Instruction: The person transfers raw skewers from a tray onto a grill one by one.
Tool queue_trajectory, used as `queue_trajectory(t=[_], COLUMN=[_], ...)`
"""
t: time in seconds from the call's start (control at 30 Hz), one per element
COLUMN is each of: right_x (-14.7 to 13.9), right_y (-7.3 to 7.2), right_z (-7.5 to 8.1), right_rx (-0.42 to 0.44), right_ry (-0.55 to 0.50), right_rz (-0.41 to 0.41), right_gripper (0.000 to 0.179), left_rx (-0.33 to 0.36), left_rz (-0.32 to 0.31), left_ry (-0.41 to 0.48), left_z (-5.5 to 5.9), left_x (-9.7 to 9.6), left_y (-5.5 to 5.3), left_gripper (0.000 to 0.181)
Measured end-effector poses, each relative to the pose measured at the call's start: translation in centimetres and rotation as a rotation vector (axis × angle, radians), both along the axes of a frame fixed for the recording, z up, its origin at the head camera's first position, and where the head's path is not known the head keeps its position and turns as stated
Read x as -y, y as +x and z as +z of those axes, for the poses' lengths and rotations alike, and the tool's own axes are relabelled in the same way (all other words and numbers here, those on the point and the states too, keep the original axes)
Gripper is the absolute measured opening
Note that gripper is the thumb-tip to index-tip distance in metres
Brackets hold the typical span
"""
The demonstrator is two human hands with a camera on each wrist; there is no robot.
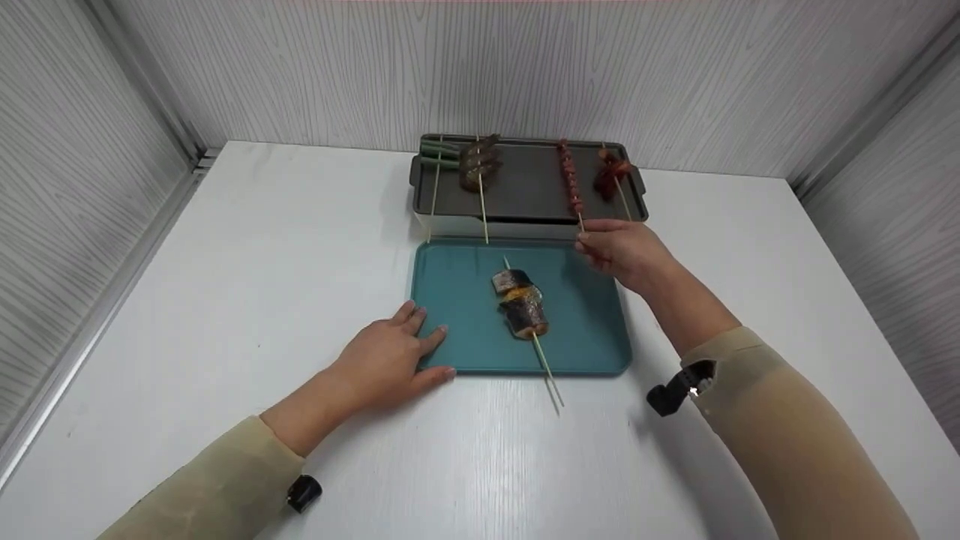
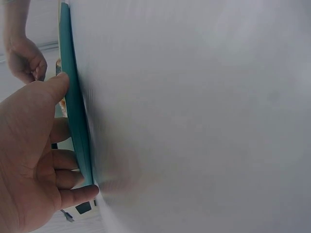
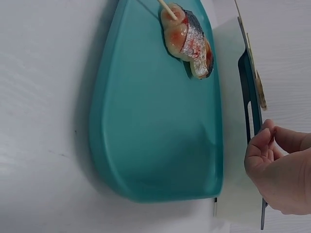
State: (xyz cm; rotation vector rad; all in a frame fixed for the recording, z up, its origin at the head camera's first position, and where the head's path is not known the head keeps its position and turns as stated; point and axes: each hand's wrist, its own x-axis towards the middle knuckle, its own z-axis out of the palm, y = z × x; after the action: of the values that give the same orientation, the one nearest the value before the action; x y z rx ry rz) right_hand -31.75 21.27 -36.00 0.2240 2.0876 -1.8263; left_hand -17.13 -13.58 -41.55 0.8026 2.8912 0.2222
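Note:
My left hand [image 1: 388,358] rests at the near left corner of a teal tray [image 1: 457,300], its fingers spread on the edge and the thumb at the front side. My right hand [image 1: 626,251] pinches the lower end of the stick of a skewer of small red pieces [image 1: 570,178], which lies on a dark grill plate [image 1: 525,180]. In the right wrist view, thumb and fingertips of that hand [image 3: 274,162] meet at the plate's edge; the stick between them is mostly hidden. On the tray lies a fish skewer [image 1: 523,304], its stick jutting over the near edge.
Also on the grill plate are a green vegetable skewer [image 1: 440,156], a brownish shrimp-like skewer [image 1: 478,161] and a dark red skewer [image 1: 611,176] at the right. The plate sits on a white base [image 1: 457,225] behind the tray. A patterned wall [image 1: 337,75] stands behind the white table [image 1: 300,247].

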Motion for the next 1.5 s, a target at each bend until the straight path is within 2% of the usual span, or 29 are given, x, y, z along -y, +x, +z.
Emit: queue_trajectory(t=[0.23, 0.43, 0.57, 0.73, 0.93, 1.1, 1.3, 1.5], right_x=[-0.3, -0.9, -1.8, -2.6, -2.7, -2.7, -2.4, -2.0], right_y=[0.0, 1.1, 2.8, 6.0, 9.6, 12.0, 14.1, 15.2], right_z=[-0.2, -0.3, -0.2, -0.2, -1.3, -2.4, -3.0, -3.9], right_rx=[0.003, 0.000, 0.000, 0.001, 0.041, 0.091, 0.110, 0.132], right_ry=[-0.018, -0.031, 0.006, 0.039, 0.045, 0.065, 0.077, 0.042], right_rz=[0.010, 0.058, 0.083, 0.142, 0.239, 0.300, 0.369, 0.410], right_gripper=[0.048, 0.053, 0.059, 0.057, 0.053, 0.048, 0.047, 0.046], left_rx=[0.004, 0.003, 0.002, 0.008, 0.006, 0.002, 0.000, -0.004], left_rz=[0.009, 0.006, 0.002, -0.004, 0.001, -0.001, 0.001, 0.005], left_ry=[0.007, 0.005, 0.002, -0.005, -0.002, 0.003, -0.007, -0.012], left_z=[-0.1, -0.1, -0.1, 0.2, 0.0, 0.0, -0.1, 0.0], left_x=[0.1, 0.1, 0.0, 0.1, 0.1, 0.0, 0.0, -0.1], left_y=[0.0, 0.0, -0.1, -0.1, -0.1, -0.1, -0.1, -0.1], left_gripper=[0.068, 0.069, 0.068, 0.068, 0.069, 0.069, 0.070, 0.069])
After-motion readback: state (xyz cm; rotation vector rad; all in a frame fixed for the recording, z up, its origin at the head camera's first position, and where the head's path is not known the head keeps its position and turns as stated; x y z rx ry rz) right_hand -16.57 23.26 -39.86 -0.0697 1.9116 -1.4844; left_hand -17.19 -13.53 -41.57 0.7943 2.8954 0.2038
